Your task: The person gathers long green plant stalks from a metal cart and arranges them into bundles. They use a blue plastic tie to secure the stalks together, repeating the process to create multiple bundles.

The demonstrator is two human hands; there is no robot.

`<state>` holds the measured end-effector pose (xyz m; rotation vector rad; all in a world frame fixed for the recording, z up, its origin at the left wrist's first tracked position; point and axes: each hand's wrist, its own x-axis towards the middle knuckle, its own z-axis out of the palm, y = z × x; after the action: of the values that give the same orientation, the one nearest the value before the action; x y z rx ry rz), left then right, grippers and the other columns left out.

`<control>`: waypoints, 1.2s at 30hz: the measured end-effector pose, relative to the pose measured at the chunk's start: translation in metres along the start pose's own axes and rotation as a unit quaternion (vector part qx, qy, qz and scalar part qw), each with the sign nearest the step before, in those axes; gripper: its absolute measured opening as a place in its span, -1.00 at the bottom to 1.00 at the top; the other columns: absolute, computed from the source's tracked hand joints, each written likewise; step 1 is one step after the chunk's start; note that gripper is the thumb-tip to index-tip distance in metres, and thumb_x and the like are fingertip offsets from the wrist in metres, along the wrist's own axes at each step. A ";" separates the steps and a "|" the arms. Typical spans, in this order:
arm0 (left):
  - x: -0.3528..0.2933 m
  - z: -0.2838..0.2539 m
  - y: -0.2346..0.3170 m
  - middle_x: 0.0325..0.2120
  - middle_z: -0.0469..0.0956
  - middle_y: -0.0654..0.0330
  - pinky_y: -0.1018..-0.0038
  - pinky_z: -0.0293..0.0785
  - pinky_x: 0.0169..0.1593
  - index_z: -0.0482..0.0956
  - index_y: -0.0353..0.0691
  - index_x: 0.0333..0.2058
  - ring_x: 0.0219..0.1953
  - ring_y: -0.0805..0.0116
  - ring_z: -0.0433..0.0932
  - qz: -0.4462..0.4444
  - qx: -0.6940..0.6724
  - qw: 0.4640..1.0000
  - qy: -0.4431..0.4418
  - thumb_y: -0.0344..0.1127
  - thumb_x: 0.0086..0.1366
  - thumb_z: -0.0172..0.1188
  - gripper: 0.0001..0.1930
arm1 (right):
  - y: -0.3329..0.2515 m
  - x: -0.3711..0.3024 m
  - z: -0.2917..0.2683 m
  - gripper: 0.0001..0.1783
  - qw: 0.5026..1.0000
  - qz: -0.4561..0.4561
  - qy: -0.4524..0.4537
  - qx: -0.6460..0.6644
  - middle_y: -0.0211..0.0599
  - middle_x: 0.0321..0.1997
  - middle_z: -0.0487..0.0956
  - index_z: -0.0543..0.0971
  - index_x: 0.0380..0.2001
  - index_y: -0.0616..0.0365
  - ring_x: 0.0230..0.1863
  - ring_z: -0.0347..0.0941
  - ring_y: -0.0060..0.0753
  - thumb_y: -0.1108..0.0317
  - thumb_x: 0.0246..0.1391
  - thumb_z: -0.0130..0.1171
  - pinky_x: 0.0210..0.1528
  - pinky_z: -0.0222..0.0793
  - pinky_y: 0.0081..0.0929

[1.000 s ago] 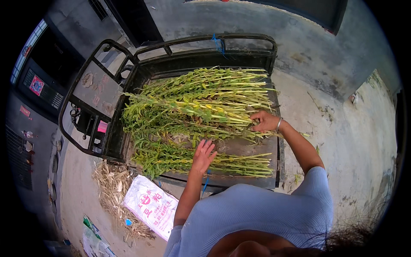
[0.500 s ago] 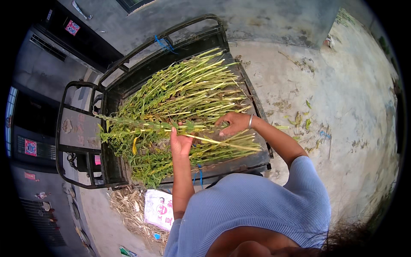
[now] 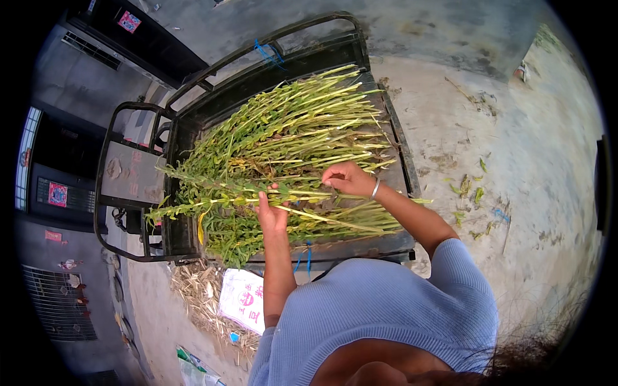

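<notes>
My left hand is wrapped round a long green leafy stalk, holding it across a truck bed. The stalk's leafy end points left and its bare pale end runs right, below my right wrist. My right hand, with a silver bangle at the wrist, is just above the stalk. Its fingers are curled and pinched together; what is between them is too small to make out. Under and beyond both hands lie cut stalks in layers, leafy tops left, bare ends right. More stalks lie nearer me.
The dark metal cargo bed has a raised tube rail with blue twine tied on. Dry husks and a white printed sack lie on the ground at the near left. Fallen leaves dot the concrete at right.
My right hand has lifted slightly away from the stalk and its fingers have curled in. My left hand keeps its hold. The whole view has shifted a little.
</notes>
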<state>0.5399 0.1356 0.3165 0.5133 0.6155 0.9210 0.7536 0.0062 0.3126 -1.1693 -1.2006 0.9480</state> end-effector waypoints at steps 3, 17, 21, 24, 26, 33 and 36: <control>0.001 0.002 -0.001 -0.32 0.47 0.17 0.33 0.41 -0.35 0.33 -0.16 -0.22 -0.27 0.35 0.44 0.042 0.007 0.995 0.094 -0.20 0.19 0.07 -0.76 | -0.030 -0.007 0.002 -0.76 0.967 -0.166 0.032 -0.192 -0.25 -0.35 0.49 0.51 -0.31 0.11 -0.33 0.43 -0.29 0.30 -0.11 0.16 -0.28 0.35 -0.47; 0.021 0.014 -0.001 -0.32 0.40 0.26 0.48 0.23 -0.43 0.36 -0.16 -0.24 -0.38 0.41 0.35 0.063 0.027 0.957 0.283 -0.07 0.15 0.13 -0.67 | -0.034 -0.051 0.058 -0.75 0.869 -0.163 0.087 -0.460 -0.26 -0.32 0.38 0.42 -0.39 0.17 -0.33 0.34 -0.25 0.43 -0.29 0.03 -0.43 0.36 -0.39; 0.030 -0.008 0.003 -0.23 0.39 0.14 0.35 0.26 -0.49 -0.16 0.03 0.12 -0.35 0.25 0.41 0.069 -0.009 0.957 0.283 -0.14 0.02 0.28 -0.17 | -0.024 -0.070 0.026 -0.70 0.924 -0.019 0.147 -0.353 -0.20 -0.41 0.42 0.43 -0.35 0.27 -0.46 0.37 -0.24 0.37 -0.22 0.15 -0.44 0.38 -0.45; 0.029 -0.005 -0.002 -0.22 0.38 0.15 0.35 0.26 -0.49 -0.21 0.08 0.14 -0.35 0.26 0.41 0.053 -0.014 0.961 0.271 -0.13 0.04 0.26 -0.14 | -0.017 -0.076 0.011 -0.56 0.966 0.116 0.194 -0.127 -0.15 -0.33 0.47 0.43 -0.26 0.32 -0.53 0.41 -0.29 0.23 -0.17 0.23 -0.43 0.38 -0.47; 0.030 -0.005 -0.004 -0.22 0.38 0.16 0.36 0.26 -0.50 -0.23 0.10 0.15 -0.35 0.27 0.41 0.044 -0.015 0.966 0.256 -0.13 0.04 0.26 -0.13 | -0.011 -0.074 0.002 -0.39 0.964 0.183 0.189 -0.031 -0.12 -0.17 0.48 0.39 -0.12 0.31 -0.51 0.47 -0.43 0.08 -0.15 0.24 -0.42 0.39 -0.49; 0.032 -0.006 -0.003 -0.27 0.42 0.23 0.42 0.26 -0.46 0.19 -0.05 -0.06 -0.35 0.34 0.41 0.022 -0.046 0.967 0.251 -0.11 0.07 0.23 -0.48 | -0.010 -0.061 -0.014 -0.18 0.979 0.149 -0.124 -0.057 -0.07 0.15 0.21 0.10 0.16 0.13 -0.22 0.46 -0.40 -0.01 -0.10 0.17 -0.31 0.39 -0.59; 0.032 -0.006 -0.006 -0.31 0.44 0.27 0.44 0.26 -0.44 0.34 -0.10 -0.19 -0.37 0.37 0.42 0.018 -0.043 0.972 0.230 -0.11 0.11 0.19 -0.64 | 0.023 -0.062 -0.023 -0.16 0.906 0.198 -0.167 0.335 -0.11 0.32 -0.15 -0.12 0.23 0.03 0.00 0.36 -0.15 0.00 0.02 0.03 -0.24 0.44 -0.53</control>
<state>0.5540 0.1605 0.2991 0.2307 0.9809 1.1065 0.7682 -0.0536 0.2792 -0.7056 -0.7801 1.7589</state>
